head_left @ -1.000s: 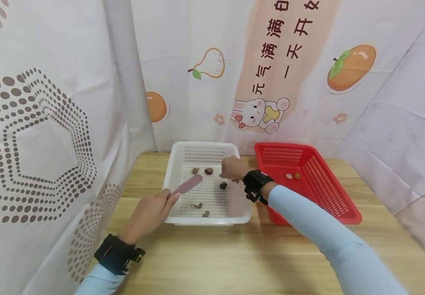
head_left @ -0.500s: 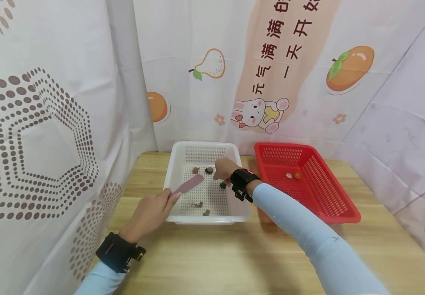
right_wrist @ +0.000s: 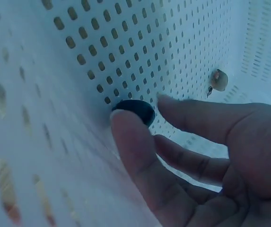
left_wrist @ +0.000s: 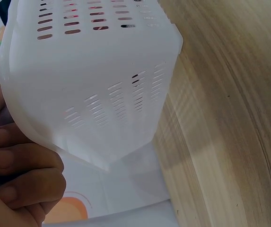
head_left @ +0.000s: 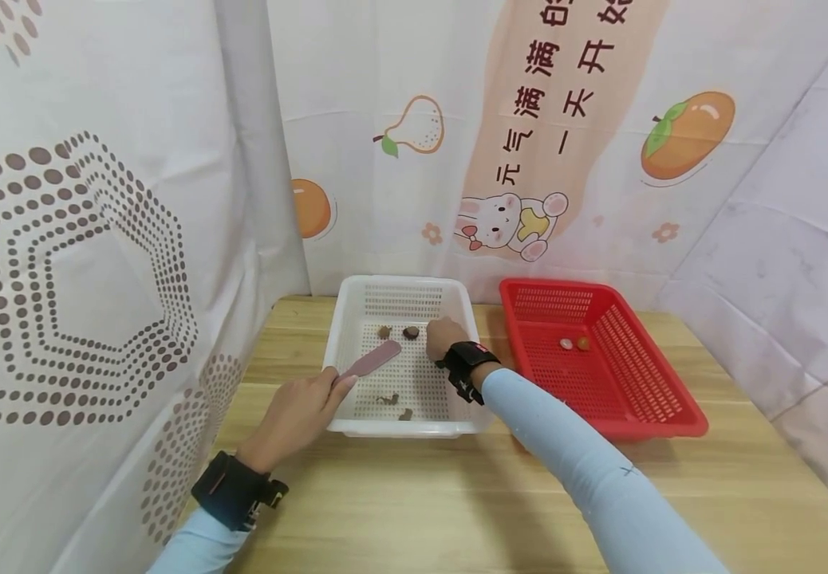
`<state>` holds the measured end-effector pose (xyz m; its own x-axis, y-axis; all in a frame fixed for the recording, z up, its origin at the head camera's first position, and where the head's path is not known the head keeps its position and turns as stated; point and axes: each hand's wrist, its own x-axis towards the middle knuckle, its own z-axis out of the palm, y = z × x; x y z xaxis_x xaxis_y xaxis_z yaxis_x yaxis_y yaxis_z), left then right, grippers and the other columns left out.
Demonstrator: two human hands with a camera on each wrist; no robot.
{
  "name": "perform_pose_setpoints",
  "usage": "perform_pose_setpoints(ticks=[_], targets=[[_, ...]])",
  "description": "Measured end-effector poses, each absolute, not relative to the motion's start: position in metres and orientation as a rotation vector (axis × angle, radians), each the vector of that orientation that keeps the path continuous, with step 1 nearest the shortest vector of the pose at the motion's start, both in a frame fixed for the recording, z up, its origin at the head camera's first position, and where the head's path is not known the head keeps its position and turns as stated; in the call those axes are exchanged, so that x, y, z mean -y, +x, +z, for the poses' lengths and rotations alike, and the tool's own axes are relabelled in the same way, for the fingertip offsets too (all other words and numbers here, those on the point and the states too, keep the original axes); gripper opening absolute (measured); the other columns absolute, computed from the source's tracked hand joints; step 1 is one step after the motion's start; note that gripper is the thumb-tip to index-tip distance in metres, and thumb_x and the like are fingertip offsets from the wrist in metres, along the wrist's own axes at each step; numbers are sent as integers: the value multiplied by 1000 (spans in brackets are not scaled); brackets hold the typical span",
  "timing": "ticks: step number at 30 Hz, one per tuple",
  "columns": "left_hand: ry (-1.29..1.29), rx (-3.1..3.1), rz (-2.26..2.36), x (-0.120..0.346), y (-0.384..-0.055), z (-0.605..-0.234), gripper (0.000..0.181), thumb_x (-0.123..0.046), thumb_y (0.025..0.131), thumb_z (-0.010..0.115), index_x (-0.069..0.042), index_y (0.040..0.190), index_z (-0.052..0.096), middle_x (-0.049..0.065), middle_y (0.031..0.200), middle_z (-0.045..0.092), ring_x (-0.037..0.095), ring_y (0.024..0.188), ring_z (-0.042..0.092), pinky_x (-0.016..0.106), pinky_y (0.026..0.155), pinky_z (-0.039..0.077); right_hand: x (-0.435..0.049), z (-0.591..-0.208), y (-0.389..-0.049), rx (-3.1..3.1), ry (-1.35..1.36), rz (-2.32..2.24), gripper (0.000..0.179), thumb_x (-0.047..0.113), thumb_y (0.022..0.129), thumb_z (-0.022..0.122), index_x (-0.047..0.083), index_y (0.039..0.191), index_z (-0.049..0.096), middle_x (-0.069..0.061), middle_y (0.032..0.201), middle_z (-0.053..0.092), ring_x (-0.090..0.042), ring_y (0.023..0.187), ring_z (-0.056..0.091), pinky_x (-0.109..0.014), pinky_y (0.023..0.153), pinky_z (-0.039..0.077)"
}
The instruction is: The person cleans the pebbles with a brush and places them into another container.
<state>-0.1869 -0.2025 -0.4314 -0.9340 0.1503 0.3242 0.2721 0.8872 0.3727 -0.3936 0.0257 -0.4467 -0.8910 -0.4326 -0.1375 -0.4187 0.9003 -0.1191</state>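
A dark stone (right_wrist: 137, 108) lies in the white basket (head_left: 401, 429), between the parted thumb and forefinger of the right hand (head_left: 444, 340); whether a fingertip touches it is hard to tell in the dim wrist view. The left hand (head_left: 295, 418) grips a mauve spatula (head_left: 376, 359), blade toward the right hand. A brown lump (head_left: 411, 332) sits just left of the right hand, a red basket (head_left: 661, 373) to its right.

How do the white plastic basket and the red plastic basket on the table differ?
The white plastic basket stands left of the red plastic basket. The white basket holds small brown pieces and a dark rounded piece; the red basket shows a pale piece and an orange-brown piece. Both have perforated walls and sit on the light wooden table.
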Motion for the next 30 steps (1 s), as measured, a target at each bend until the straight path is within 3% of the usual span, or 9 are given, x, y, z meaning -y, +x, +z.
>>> perform_pose_setpoints(ticks=[9, 16, 20, 22, 25, 27, 30], targets=[[-311, 2771, -612, 201, -187, -431, 35, -39, 109, 53, -12, 86, 51, -5, 59, 36, 9, 48, 34, 27, 47, 27, -24, -451, -386, -2897, -661, -117, 18, -1, 99, 58, 2, 85, 69, -10, 73, 63, -22, 61, 56, -35, 58, 48], [-292, 2802, -636, 200, -187, -431, 37, -41, 109, 50, -12, 88, 53, -5, 59, 38, 9, 49, 36, 27, 47, 28, -25, -457, -390, -2920, -704, -66, 21, 1, 101, 53, 2, 86, 67, -12, 75, 63, -23, 61, 53, -37, 58, 44], [-288, 2809, -634, 199, -186, -432, 36, -41, 109, 50, -12, 89, 53, -5, 60, 37, 10, 49, 36, 27, 47, 28, -26, -452, -393, -2866, -720, -85, 14, 0, 94, 62, 5, 81, 63, -7, 67, 54, -20, 56, 48, -33, 52, 39], [-286, 2808, -633, 199, -186, -432, 36, -41, 109, 51, -12, 89, 53, -5, 60, 37, 10, 49, 36, 27, 47, 28, -26, -446, -393, -2836, -722, -141, 21, -2, 88, 66, 8, 73, 57, -3, 60, 50, -17, 51, 51, -29, 47, 38], [-289, 2801, -632, 200, -185, -431, 35, -40, 109, 52, -12, 88, 52, -5, 59, 37, 10, 48, 35, 27, 47, 27, -26, -430, -390, -2776, -719, -330, 27, -4, 83, 68, 8, 62, 55, -3, 53, 55, -13, 46, 60, -23, 44, 39], [-289, 2796, -635, 200, -185, -431, 35, -40, 109, 52, -12, 88, 52, -5, 59, 37, 10, 48, 35, 27, 47, 28, -28, -416, -385, -2697, -705, -543, 20, -4, 83, 68, 2, 65, 65, -7, 63, 66, -15, 52, 68, -22, 49, 47], [-293, 2794, -633, 201, -186, -430, 36, -40, 109, 51, -12, 88, 53, -5, 59, 37, 10, 48, 35, 27, 47, 28, -34, -395, -374, -2518, -648, -890, 7, -4, 88, 69, -8, 90, 75, -16, 97, 74, -23, 69, 75, -27, 64, 57]])
